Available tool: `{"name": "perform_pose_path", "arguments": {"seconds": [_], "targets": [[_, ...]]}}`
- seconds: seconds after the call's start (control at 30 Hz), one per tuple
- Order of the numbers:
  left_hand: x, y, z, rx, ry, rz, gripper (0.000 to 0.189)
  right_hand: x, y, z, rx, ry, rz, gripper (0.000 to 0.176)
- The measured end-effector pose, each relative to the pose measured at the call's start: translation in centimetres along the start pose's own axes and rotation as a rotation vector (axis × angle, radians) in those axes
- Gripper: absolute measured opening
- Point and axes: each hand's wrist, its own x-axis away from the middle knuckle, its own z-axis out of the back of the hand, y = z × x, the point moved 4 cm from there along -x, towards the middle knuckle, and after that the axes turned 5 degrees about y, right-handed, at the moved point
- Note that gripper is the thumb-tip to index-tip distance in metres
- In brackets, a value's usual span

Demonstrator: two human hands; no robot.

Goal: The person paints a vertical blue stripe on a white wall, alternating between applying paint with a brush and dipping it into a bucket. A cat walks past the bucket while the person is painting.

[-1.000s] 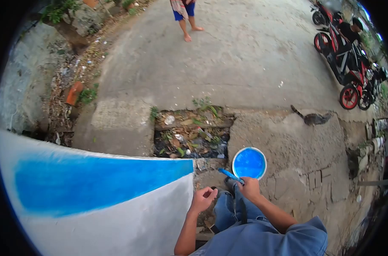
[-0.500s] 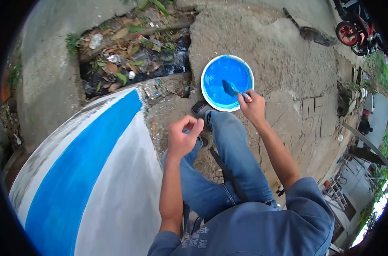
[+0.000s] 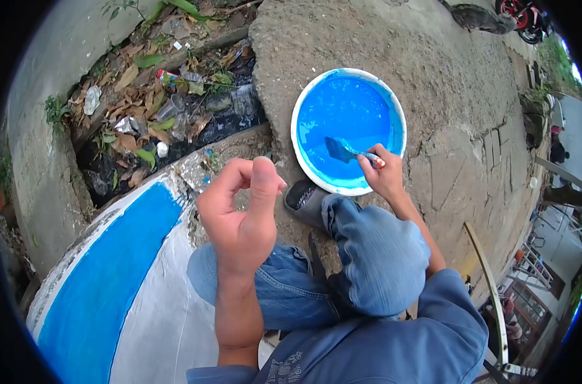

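A paintbrush (image 3: 345,151) with blue-smeared bristles and an orange-tipped handle is gripped in my right hand (image 3: 387,173). The brush is held over a white-rimmed bucket (image 3: 399,121) of bright blue paint (image 3: 342,105); whether its bristles touch the paint is hard to tell. Raised in front of my body, my left hand (image 3: 239,214) has its fingers curled in against the thumb, with nothing visible in them. To its lower left runs a curved concrete surface with a wide blue painted band (image 3: 111,269) between white-grey areas (image 3: 166,291).
Beyond the painted surface lies an open drain (image 3: 156,121) full of leaves and litter. My shoe (image 3: 305,201) is close beside the bucket on cracked concrete ground (image 3: 451,166). A red-wheeled motorbike (image 3: 524,19) stands at the far upper right.
My body has lowered and the view has come closer to the bucket, with my knees more bent. The left hand is nearer the camera. The brush stays over the paint in my right hand.
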Motion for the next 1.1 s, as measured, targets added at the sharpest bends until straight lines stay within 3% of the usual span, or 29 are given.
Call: {"name": "perform_pose_path", "arguments": {"seconds": [0.23,0.3,0.67,0.73,0.83,1.1], "targets": [[0.8,2.0,-0.1,0.046,0.001,-0.079,0.031,-0.6,-0.3,-2.4,-0.045,0.011,-0.034,0.017],[1.1,2.1,-0.1,0.079,0.014,-0.087,0.031,-1.1,-0.7,-3.2,-0.08,0.002,0.055,0.016],[2.5,2.9,0.7,-0.024,-0.007,-0.156,0.029,-1.8,-0.7,-6.7,-0.073,-0.012,0.126,0.018],[2.7,3.1,0.7,-0.012,-0.001,-0.167,0.029,-1.7,0.2,-7.6,0.05,-0.076,0.095,0.019],[3.0,3.1,1.2,-0.024,0.015,-0.189,0.028,-1.7,-0.8,-7.7,-0.04,0.01,0.107,0.02],[3.4,3.2,1.7,-0.048,0.015,-0.196,0.028,-2.6,-0.9,-7.7,0.07,-0.069,0.097,0.028]]}}
